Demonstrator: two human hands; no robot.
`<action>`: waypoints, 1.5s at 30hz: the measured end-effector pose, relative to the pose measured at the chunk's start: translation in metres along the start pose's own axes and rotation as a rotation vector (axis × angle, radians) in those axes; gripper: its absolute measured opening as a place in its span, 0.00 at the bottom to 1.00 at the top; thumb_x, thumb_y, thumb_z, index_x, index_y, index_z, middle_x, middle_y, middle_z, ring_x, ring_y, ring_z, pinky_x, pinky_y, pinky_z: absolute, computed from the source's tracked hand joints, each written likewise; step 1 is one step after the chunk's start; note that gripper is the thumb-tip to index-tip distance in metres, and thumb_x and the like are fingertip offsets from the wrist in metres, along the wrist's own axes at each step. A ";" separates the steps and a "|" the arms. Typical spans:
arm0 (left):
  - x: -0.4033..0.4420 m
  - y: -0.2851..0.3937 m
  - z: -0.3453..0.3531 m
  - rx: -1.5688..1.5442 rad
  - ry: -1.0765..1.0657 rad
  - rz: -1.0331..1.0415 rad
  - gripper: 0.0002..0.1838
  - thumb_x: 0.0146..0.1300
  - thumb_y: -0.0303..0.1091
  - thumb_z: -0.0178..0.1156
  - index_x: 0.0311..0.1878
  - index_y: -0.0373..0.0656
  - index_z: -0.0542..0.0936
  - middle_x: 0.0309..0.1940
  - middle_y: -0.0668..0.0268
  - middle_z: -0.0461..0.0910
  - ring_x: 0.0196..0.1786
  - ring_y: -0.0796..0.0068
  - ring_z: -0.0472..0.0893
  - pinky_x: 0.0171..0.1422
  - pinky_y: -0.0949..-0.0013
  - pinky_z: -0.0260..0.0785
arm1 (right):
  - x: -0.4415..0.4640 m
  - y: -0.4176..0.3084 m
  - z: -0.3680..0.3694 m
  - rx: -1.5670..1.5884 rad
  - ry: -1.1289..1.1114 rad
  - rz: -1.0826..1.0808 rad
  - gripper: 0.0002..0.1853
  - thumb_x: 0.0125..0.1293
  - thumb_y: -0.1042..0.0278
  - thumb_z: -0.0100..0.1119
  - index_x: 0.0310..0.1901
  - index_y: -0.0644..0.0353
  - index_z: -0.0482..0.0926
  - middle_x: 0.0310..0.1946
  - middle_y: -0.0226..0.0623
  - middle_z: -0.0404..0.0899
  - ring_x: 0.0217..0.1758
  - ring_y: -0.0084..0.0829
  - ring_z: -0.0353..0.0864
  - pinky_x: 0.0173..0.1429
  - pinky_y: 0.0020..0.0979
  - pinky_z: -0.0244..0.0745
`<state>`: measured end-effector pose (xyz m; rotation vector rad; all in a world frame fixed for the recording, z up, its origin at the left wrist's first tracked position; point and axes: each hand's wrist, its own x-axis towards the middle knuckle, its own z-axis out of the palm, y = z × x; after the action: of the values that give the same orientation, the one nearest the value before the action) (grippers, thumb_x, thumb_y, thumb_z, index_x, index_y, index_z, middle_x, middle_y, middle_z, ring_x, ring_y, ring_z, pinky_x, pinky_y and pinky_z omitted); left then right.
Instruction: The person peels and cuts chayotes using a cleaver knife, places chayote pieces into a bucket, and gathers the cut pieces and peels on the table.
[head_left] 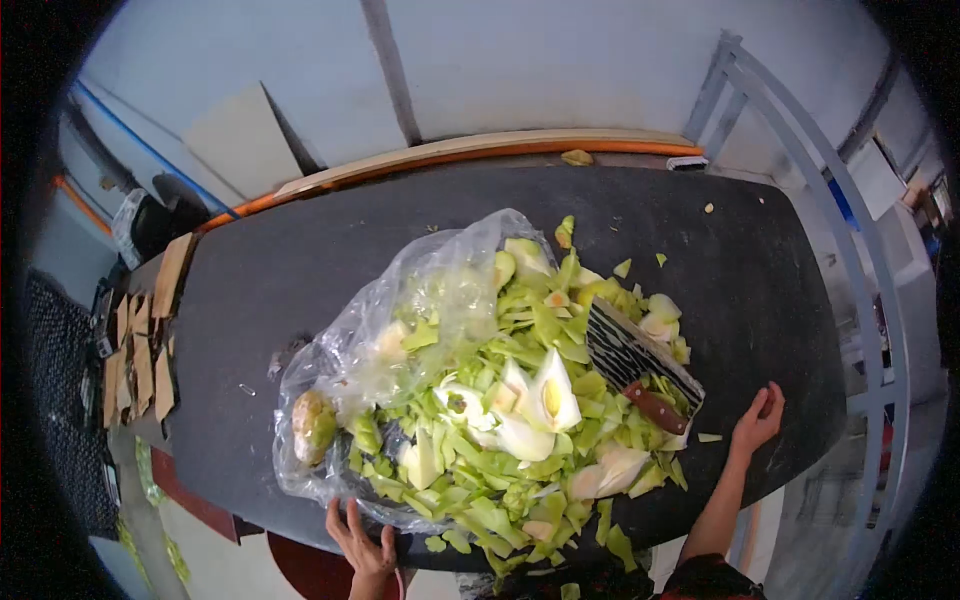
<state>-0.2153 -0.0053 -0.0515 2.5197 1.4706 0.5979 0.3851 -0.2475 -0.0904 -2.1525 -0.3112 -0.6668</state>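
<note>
My left hand (362, 545) is at the front edge of the dark table, fingers spread, by the lower edge of a clear plastic bag (385, 285). It holds nothing I can see. To the right of the pile, my right hand (758, 422) is over the table with loosely curled fingers and nothing visible in it. Nearest to it is a knife (655, 408) with a brown handle and a black-and-white patterned blade, lying on green peelings (490, 510). Among these are white cut pieces (553, 392), one with a yellowish hollow. A rounded green-brown fruit or vegetable (313, 428) sits at the bag's left end.
Torn cardboard pieces (143, 365) lie at the left end of the table (240, 300). A grey metal railing (850, 190) stands along the right side. An orange pipe (500, 150) runs behind the table below the wall. A reddish-brown stool (300, 570) is below the front edge.
</note>
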 end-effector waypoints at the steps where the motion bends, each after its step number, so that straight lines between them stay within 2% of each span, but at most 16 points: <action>1: 0.004 0.005 -0.004 0.019 0.001 0.000 0.37 0.63 0.48 0.60 0.68 0.32 0.63 0.65 0.32 0.58 0.64 0.30 0.63 0.67 0.37 0.55 | -0.001 -0.002 0.001 0.000 -0.016 -0.017 0.15 0.73 0.65 0.55 0.54 0.66 0.77 0.48 0.43 0.81 0.48 0.36 0.81 0.52 0.34 0.76; 3: 0.004 0.006 -0.009 0.053 -0.037 -0.024 0.38 0.60 0.46 0.63 0.68 0.33 0.64 0.66 0.33 0.58 0.64 0.31 0.62 0.68 0.38 0.54 | -0.001 -0.005 0.001 -0.056 -0.036 -0.113 0.13 0.73 0.66 0.55 0.51 0.67 0.78 0.44 0.42 0.80 0.44 0.35 0.80 0.47 0.35 0.75; 5: 0.004 0.003 -0.009 0.040 -0.039 -0.026 0.39 0.56 0.44 0.66 0.67 0.35 0.65 0.66 0.35 0.58 0.65 0.32 0.62 0.69 0.40 0.53 | -0.004 -0.007 0.002 -0.018 -0.061 -0.065 0.13 0.73 0.66 0.55 0.52 0.67 0.77 0.44 0.43 0.79 0.43 0.35 0.80 0.47 0.35 0.75; 8: 0.006 0.008 -0.015 0.085 -0.087 -0.070 0.38 0.56 0.42 0.66 0.68 0.39 0.65 0.66 0.38 0.59 0.65 0.34 0.61 0.69 0.40 0.53 | -0.005 -0.019 -0.007 0.018 -0.157 0.033 0.13 0.72 0.68 0.56 0.51 0.68 0.78 0.46 0.44 0.80 0.47 0.36 0.81 0.49 0.33 0.75; 13: 0.014 0.017 -0.033 0.051 -0.112 -0.116 0.36 0.58 0.44 0.65 0.69 0.44 0.65 0.65 0.43 0.60 0.65 0.39 0.61 0.70 0.42 0.52 | -0.029 -0.035 -0.057 -0.070 -0.275 -0.089 0.12 0.69 0.71 0.57 0.52 0.67 0.76 0.43 0.43 0.77 0.41 0.37 0.79 0.46 0.35 0.75; 15: 0.014 0.014 -0.032 0.051 -0.112 -0.108 0.35 0.59 0.46 0.63 0.68 0.44 0.65 0.65 0.44 0.60 0.66 0.40 0.61 0.71 0.43 0.50 | -0.043 -0.053 -0.089 -0.056 -0.469 -0.030 0.17 0.71 0.69 0.56 0.58 0.64 0.71 0.48 0.44 0.72 0.48 0.39 0.74 0.51 0.39 0.70; 16: 0.013 0.011 -0.031 0.031 -0.111 -0.104 0.35 0.60 0.47 0.62 0.68 0.43 0.65 0.65 0.44 0.60 0.66 0.41 0.61 0.71 0.43 0.50 | -0.047 -0.069 -0.100 -0.054 -0.448 -0.036 0.17 0.71 0.69 0.56 0.58 0.64 0.71 0.48 0.44 0.72 0.48 0.39 0.74 0.51 0.39 0.70; 18: 0.009 0.004 -0.030 0.031 -0.111 -0.080 0.36 0.60 0.49 0.62 0.68 0.43 0.66 0.66 0.45 0.60 0.66 0.41 0.61 0.71 0.42 0.50 | -0.070 -0.097 -0.135 -0.341 -0.617 0.077 0.21 0.70 0.69 0.57 0.62 0.62 0.67 0.54 0.48 0.68 0.54 0.42 0.72 0.55 0.43 0.70; 19: 0.008 0.001 -0.028 0.021 -0.076 -0.065 0.36 0.60 0.51 0.61 0.68 0.43 0.67 0.64 0.45 0.62 0.65 0.42 0.63 0.69 0.42 0.51 | -0.083 -0.103 -0.147 -0.295 -0.666 0.133 0.26 0.70 0.67 0.56 0.67 0.61 0.64 0.62 0.53 0.63 0.63 0.49 0.67 0.63 0.48 0.67; 23: 0.006 -0.001 -0.041 -0.100 -0.115 -0.108 0.38 0.59 0.53 0.62 0.69 0.46 0.65 0.66 0.46 0.61 0.68 0.43 0.60 0.71 0.42 0.48 | -0.137 -0.148 -0.175 -0.562 -0.859 0.241 0.33 0.71 0.61 0.54 0.73 0.60 0.56 0.70 0.56 0.58 0.73 0.55 0.59 0.73 0.53 0.59; 26: 0.008 -0.007 -0.034 -0.137 -0.127 -0.114 0.41 0.59 0.54 0.62 0.72 0.48 0.62 0.68 0.47 0.60 0.70 0.43 0.58 0.73 0.42 0.46 | -0.161 -0.172 -0.164 -0.547 -0.922 0.468 0.34 0.71 0.60 0.55 0.74 0.61 0.56 0.69 0.57 0.61 0.74 0.55 0.58 0.74 0.53 0.58; 27: 0.006 -0.010 -0.034 -0.164 -0.156 -0.095 0.41 0.59 0.54 0.62 0.73 0.49 0.61 0.68 0.47 0.59 0.70 0.43 0.58 0.73 0.41 0.45 | -0.168 -0.164 -0.160 -0.608 -0.980 0.383 0.35 0.72 0.51 0.52 0.74 0.61 0.57 0.72 0.57 0.57 0.75 0.55 0.56 0.75 0.54 0.56; 30: 0.009 -0.018 -0.042 -0.218 -0.252 -0.093 0.42 0.60 0.54 0.62 0.74 0.51 0.60 0.70 0.48 0.55 0.71 0.43 0.55 0.73 0.40 0.42 | -0.185 -0.136 -0.138 -0.658 -0.983 0.370 0.40 0.67 0.43 0.53 0.74 0.59 0.59 0.72 0.66 0.53 0.75 0.58 0.55 0.77 0.45 0.53; 34: 0.011 -0.025 -0.045 -0.316 -0.361 -0.065 0.43 0.58 0.50 0.65 0.75 0.55 0.57 0.72 0.49 0.51 0.72 0.43 0.50 0.73 0.40 0.40 | -0.190 -0.127 -0.135 -0.611 -1.024 0.411 0.46 0.67 0.34 0.47 0.75 0.63 0.54 0.73 0.73 0.42 0.77 0.68 0.45 0.80 0.48 0.45; 40: 0.017 -0.024 -0.045 -0.292 -0.405 -0.034 0.47 0.55 0.51 0.67 0.76 0.54 0.55 0.72 0.47 0.50 0.72 0.40 0.50 0.72 0.37 0.39 | -0.194 -0.134 -0.129 -0.709 -1.061 0.410 0.50 0.66 0.29 0.43 0.76 0.64 0.50 0.74 0.74 0.38 0.78 0.69 0.39 0.80 0.54 0.41; 45: 0.020 -0.021 -0.046 -0.232 -0.444 -0.001 0.49 0.54 0.52 0.68 0.76 0.53 0.54 0.72 0.47 0.49 0.72 0.40 0.49 0.72 0.37 0.40 | -0.193 -0.146 -0.128 -0.742 -1.163 0.508 0.53 0.67 0.29 0.45 0.78 0.58 0.33 0.76 0.64 0.23 0.79 0.65 0.25 0.80 0.57 0.36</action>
<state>-0.2424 0.0200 -0.0116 2.2780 1.1674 0.1735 0.1166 -0.2562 -0.0376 -2.9504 -0.0808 0.9753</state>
